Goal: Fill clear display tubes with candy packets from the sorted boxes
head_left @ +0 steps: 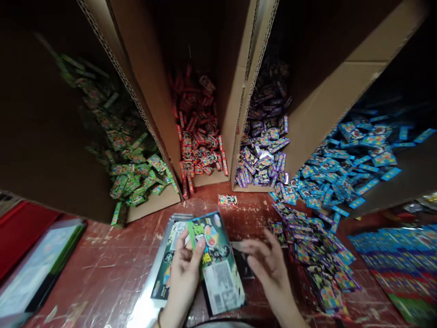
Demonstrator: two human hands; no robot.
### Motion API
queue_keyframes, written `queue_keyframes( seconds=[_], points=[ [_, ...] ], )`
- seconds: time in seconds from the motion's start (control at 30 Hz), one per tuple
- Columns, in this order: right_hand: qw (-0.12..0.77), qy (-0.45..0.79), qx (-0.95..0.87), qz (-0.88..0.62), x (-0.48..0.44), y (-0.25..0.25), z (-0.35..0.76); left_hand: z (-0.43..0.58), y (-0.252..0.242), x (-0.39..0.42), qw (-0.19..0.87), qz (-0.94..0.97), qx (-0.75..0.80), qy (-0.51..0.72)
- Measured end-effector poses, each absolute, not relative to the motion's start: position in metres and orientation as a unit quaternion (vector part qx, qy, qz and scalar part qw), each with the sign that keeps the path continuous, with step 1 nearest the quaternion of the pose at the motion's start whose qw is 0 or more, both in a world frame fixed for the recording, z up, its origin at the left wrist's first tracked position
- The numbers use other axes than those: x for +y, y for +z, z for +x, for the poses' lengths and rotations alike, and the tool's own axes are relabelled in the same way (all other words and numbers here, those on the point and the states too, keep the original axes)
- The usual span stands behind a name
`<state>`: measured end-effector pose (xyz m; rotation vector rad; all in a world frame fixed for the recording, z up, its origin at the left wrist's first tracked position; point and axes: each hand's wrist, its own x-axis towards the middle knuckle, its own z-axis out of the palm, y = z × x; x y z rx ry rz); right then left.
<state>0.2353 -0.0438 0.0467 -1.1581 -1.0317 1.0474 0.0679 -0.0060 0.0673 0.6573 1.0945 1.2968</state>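
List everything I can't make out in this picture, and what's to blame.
All in the head view:
Fine print on the green-and-black pack in the left hand: too small and blurred.
Part of the stack of flat packs: covered by that hand and pack.
Dark flat item: partly behind the right hand.
Rearmost red packets: lost in the cardboard box's shadow.
Multicoloured rows: cut off by the right edge.
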Motion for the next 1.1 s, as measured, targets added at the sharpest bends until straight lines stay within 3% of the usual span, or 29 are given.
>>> queue_keyframes(
  seconds=[0.13, 0.23, 0.4, 0.63, 0.8, 0.93, 1.1],
  points=[
    [0.562, 0.327, -0.567, -0.506, -0.037, 0.066, 0.246, 0.070, 0.054, -0.028, 0.604, 0.444, 0.459, 0.476],
    [0.489, 0.330, -0.645, -0.486, -0.030, 0.071, 0.246, 0.071, 0.045, -0.041, 0.566, 0.497, 0.478, 0.452],
    [0.445, 0.366, -0.664, -0.477, -0.028, 0.060, 0.235, 0.072, 0.042, -0.035, 0.485, 0.557, 0.511, 0.439],
    [0.596, 0.316, -0.495, -0.548, -0.038, 0.028, 0.215, 0.080, 0.048, -0.007, 0.519, 0.549, 0.481, 0.445],
    [0.605, 0.334, -0.476, -0.543, -0.041, 0.023, 0.210, 0.086, 0.044, -0.008, 0.546, 0.505, 0.448, 0.496],
    [0.656, 0.326, -0.439, -0.521, -0.039, 0.031, 0.211, 0.084, 0.046, -0.008, 0.577, 0.500, 0.454, 0.459],
    [0.600, 0.443, -0.430, -0.509, -0.033, 0.043, 0.219, 0.080, 0.051, -0.005, 0.583, 0.484, 0.472, 0.451]
  ],
)
